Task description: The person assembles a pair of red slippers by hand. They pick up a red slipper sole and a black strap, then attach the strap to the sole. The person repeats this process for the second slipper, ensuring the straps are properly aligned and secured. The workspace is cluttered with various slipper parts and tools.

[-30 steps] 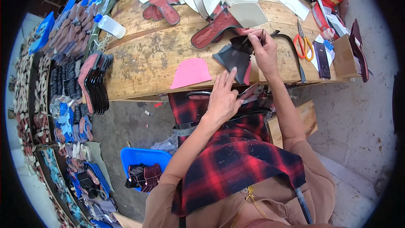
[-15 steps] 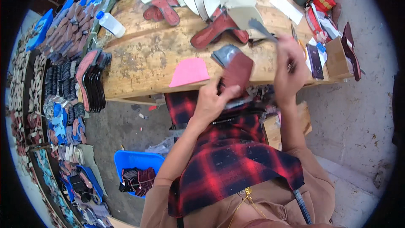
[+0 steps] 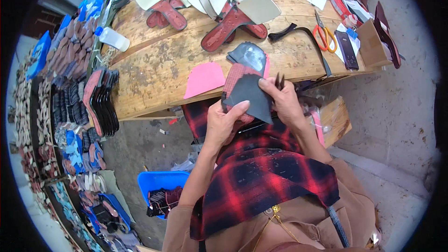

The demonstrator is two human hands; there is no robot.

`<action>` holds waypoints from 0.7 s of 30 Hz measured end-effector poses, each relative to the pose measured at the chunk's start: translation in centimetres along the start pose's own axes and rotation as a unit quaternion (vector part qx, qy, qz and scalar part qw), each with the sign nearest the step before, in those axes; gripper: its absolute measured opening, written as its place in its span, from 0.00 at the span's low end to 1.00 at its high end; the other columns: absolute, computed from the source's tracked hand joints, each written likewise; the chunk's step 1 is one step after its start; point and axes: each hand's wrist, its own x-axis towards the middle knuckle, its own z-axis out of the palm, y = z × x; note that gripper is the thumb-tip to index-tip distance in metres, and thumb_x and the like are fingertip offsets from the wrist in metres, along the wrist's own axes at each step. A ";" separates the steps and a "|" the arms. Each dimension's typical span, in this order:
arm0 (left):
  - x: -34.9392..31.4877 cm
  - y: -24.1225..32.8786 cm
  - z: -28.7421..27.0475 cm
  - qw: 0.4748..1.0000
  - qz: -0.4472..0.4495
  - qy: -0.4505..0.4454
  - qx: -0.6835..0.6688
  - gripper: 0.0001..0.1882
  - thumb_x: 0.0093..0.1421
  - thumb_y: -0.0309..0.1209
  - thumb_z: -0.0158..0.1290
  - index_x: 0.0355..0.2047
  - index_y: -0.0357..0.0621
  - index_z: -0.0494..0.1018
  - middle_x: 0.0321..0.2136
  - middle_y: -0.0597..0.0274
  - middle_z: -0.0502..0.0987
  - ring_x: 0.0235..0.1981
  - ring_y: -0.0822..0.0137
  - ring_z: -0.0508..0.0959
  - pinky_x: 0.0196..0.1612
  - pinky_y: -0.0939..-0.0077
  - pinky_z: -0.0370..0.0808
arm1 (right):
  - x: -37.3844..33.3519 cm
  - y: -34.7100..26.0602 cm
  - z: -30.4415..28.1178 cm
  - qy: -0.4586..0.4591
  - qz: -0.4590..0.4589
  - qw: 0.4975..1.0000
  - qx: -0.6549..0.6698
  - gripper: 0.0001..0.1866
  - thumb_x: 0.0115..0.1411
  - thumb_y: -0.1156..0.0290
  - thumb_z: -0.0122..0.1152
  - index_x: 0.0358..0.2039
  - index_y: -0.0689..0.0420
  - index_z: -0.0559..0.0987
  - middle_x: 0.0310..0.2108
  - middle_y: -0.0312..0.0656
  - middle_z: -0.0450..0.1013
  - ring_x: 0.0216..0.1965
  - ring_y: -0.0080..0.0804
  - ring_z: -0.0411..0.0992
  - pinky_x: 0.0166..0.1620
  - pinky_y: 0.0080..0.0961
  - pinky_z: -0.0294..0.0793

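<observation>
My left hand [image 3: 219,123] pinches a reddish woven-textured piece [image 3: 234,75], with a dark grey sheet piece [image 3: 252,95] lying over it. At the right edge of the dark grey piece, my right hand [image 3: 287,104] grips it between thumb and fingers. A dark, two-pointed tool [image 3: 280,81] sticks up from the right hand; its lower part is hidden by the fingers. Just beyond the hands, a glossy dark curved piece [image 3: 249,56] with a pink edge rests on the wooden table [image 3: 154,65]. A flat pink piece [image 3: 203,81] lies at the table's front edge.
Maroon sandal soles [image 3: 219,35] with cream flaps [image 3: 259,9] lie farther back. To the right are orange-handled scissors [image 3: 324,35], a black strap [image 3: 308,35] and a phone [image 3: 346,49]. A bottle [image 3: 114,39] and stacked soles [image 3: 100,98] stand left; a blue bin [image 3: 158,179] sits below.
My right hand has come down and left from its raised place, and the dark grey piece now covers the reddish piece. The view has shifted slightly.
</observation>
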 end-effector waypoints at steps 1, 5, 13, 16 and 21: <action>0.0 -0.5 -1.0 0.995 0.013 0.040 0.087 0.11 0.61 0.29 0.58 0.40 0.33 0.77 0.34 0.66 0.79 0.34 0.77 0.76 0.39 0.79 0.74 | 0.4 0.7 0.3 0.008 -0.025 1.000 -0.002 0.10 0.63 0.63 0.62 0.27 0.53 0.78 0.21 0.22 0.68 0.22 0.09 0.62 0.24 0.13 0.57; 0.0 -0.5 -3.4 0.971 0.091 0.153 -0.163 0.24 0.68 0.43 0.49 0.53 0.35 0.68 0.46 0.58 0.76 0.46 0.65 0.77 0.52 0.66 0.73 | 1.1 -0.3 0.6 0.024 0.010 0.999 0.034 0.10 0.65 0.63 0.57 0.34 0.56 0.78 0.24 0.26 0.69 0.19 0.09 0.60 0.18 0.13 0.55; -0.6 3.2 -0.2 0.997 -0.074 -0.032 0.013 0.13 0.58 0.24 0.59 0.42 0.31 0.76 0.37 0.58 0.80 0.34 0.71 0.79 0.41 0.74 0.77 | 1.5 -2.4 -0.9 -0.137 0.119 0.974 0.137 0.10 0.65 0.60 0.55 0.35 0.52 0.75 0.22 0.28 0.67 0.15 0.13 0.62 0.14 0.13 0.58; -0.3 2.9 -0.6 0.995 -0.094 -0.045 -0.006 0.12 0.58 0.24 0.58 0.42 0.30 0.76 0.37 0.58 0.80 0.34 0.71 0.79 0.40 0.74 0.77 | 1.5 -2.6 -1.3 -0.140 0.129 0.973 0.132 0.09 0.65 0.61 0.55 0.34 0.53 0.75 0.21 0.28 0.68 0.14 0.14 0.63 0.13 0.14 0.59; 0.3 2.0 -1.0 0.993 -0.103 -0.053 -0.021 0.13 0.58 0.24 0.59 0.42 0.30 0.76 0.37 0.57 0.80 0.34 0.70 0.80 0.40 0.73 0.78 | 1.8 -2.2 -1.8 -0.148 0.132 0.969 0.149 0.10 0.65 0.63 0.55 0.36 0.56 0.76 0.21 0.31 0.71 0.13 0.16 0.64 0.13 0.16 0.60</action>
